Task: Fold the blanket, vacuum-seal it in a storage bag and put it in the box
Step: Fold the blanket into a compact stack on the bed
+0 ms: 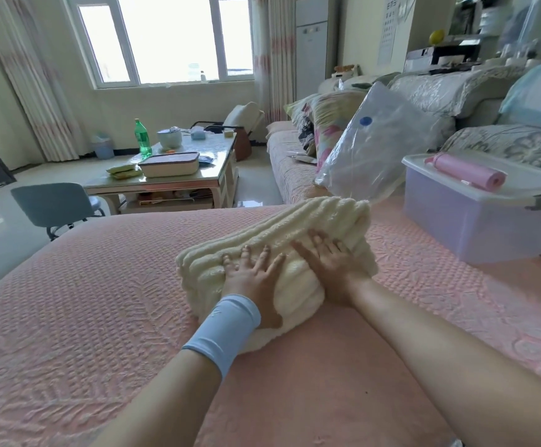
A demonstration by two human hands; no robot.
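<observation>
A cream ribbed blanket (298, 227) lies folded in a thick bundle on the pink quilted cover (101, 301). My left hand (253, 275), with a pale blue wristband, presses flat on the near part of the bundle, fingers spread. Beside it, my right hand (328, 262) presses flat on the bundle's right part. A clear storage bag (369, 146) with a blue valve leans behind the blanket. To the right stands a translucent lidded box (475, 217) with a pink pump (465, 171) lying on its lid.
Patterned cushions (327, 124) and a sofa back run along the right. A coffee table (178, 175) with a green bottle and containers stands beyond the cover's far edge, a blue chair (53, 204) to its left.
</observation>
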